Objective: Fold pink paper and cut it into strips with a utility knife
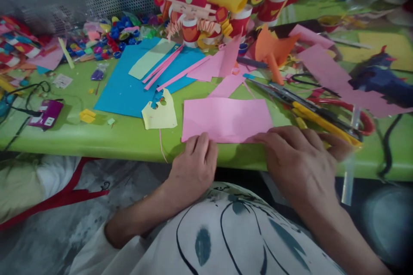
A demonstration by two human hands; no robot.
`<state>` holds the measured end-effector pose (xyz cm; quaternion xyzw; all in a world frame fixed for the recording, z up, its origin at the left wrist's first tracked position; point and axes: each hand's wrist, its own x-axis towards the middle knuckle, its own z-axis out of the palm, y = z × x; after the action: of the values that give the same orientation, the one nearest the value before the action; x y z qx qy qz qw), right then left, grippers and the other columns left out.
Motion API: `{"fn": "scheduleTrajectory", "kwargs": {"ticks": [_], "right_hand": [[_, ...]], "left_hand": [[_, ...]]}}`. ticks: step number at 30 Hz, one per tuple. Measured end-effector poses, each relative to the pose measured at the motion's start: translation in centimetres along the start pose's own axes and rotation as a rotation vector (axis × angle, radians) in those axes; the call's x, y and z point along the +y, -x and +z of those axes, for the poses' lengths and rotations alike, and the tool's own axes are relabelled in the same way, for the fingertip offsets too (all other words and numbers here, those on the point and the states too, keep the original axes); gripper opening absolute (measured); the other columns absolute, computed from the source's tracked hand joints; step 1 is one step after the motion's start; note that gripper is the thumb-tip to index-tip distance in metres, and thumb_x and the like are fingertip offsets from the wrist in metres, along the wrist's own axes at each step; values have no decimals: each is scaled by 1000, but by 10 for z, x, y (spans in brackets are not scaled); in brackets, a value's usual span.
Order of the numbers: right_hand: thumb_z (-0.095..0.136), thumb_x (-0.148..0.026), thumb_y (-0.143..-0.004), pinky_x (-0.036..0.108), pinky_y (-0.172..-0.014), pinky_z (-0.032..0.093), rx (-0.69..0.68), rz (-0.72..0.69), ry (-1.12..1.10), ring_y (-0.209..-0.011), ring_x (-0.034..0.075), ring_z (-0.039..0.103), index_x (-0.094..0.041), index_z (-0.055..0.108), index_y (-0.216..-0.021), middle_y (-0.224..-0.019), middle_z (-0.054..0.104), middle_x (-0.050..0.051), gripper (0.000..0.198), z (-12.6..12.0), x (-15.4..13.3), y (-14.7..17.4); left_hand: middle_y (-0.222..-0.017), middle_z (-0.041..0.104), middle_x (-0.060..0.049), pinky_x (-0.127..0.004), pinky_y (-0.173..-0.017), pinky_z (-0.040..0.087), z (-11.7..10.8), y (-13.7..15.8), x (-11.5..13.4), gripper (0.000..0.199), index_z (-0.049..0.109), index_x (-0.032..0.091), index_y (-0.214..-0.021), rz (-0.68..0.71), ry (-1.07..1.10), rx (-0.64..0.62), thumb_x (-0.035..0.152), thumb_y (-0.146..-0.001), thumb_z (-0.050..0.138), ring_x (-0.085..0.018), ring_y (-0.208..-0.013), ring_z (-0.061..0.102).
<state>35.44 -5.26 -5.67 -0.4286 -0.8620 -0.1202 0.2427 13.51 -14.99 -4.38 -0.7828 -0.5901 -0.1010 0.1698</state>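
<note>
Pink sheet [227,118] lies flat on the green table [112,139], right at the near edge, long axis left-right, roughly parallel to that edge. Both hands come at it from the near side, so the sheet extends far from the fingers. That's the key relation: the near long edge is the worked side.

Left hand [195,161]: fingers bunched together on the near edge, left of the sheet's middle. Right hand [298,159]: fingertips at the near right corner, thumb and index close together. Undersides hidden, so I can't say if either one pinches the paper or just presses it. Neither is clearly nearer; both are at the sheet.

Around it: pale yellow cutout [161,116] just left, apart from the sheet. Blue sheet [118,88] beyond that, with pink strips [164,66] and a pale green strip [150,58] on top. Another pink piece [227,87] meets the far edge; can't tell if it runs under. Orange paper [274,49] far right.

Obstruction is on the right: a long tool with a yellow grip [325,124] slants beside the right hand. Its outer fingers are blurred there, contact unclear. Left side has more room.
</note>
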Motion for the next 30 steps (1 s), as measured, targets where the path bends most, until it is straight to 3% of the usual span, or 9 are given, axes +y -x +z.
{"fn": "scheduleTrajectory", "kwargs": {"ticks": [3,5,8,12,17,26,30], "right_hand": [[56,-33,-108,44,-89,37,2,47,21,-95,26,61,-24,76,-110,-109,76,7,22,2,0,2],[52,-37,-110,43,-89,37,-15,75,6,-96,26,61,-26,76,-113,-110,76,7,27,0,2,2],[48,-42,-111,43,-89,38,-56,100,-57,-96,25,61,-27,78,-107,-106,76,6,34,-5,6,1],[47,-44,-111,44,-88,37,-108,107,-112,-94,26,63,-24,79,-102,-103,78,8,39,-11,12,-5],[43,-38,-110,43,-89,38,-158,182,-221,-94,26,68,-27,77,-113,-100,81,6,36,-11,16,-9],[53,-27,-105,44,-94,36,-249,150,-102,-94,28,68,-23,74,-107,-95,80,7,21,-14,17,-9],[50,-26,-106,43,-94,35,-254,127,-64,-90,26,64,-23,70,-102,-89,76,6,21,-12,16,-10]], "left_hand": [[-137,68,-18,-43,-91,62,-1,-4,11,54,57,12,-159,-87,38,-52,37,-110,56,-31,-113,64],[-143,65,-18,-50,-96,62,-1,-8,19,62,52,20,-164,-90,2,-112,52,-112,50,-34,-117,64],[-146,63,-18,-59,-102,60,-1,-13,28,66,48,26,-168,-68,-46,-184,61,-112,47,-36,-119,64],[-158,61,-18,-65,-102,59,0,-13,29,71,42,25,-171,-44,-45,-216,59,-110,51,-39,-119,63],[-179,40,-9,-67,-104,59,-1,-14,27,72,45,26,-171,-50,-3,-258,55,-107,61,-40,-122,60],[-176,45,-8,-59,-102,62,-4,-16,23,73,46,12,-169,-37,-26,-257,48,-108,60,-36,-115,60],[-176,47,-7,-56,-97,63,-5,-16,19,70,49,15,-168,-21,-20,-248,44,-106,64,-34,-113,60]]}}
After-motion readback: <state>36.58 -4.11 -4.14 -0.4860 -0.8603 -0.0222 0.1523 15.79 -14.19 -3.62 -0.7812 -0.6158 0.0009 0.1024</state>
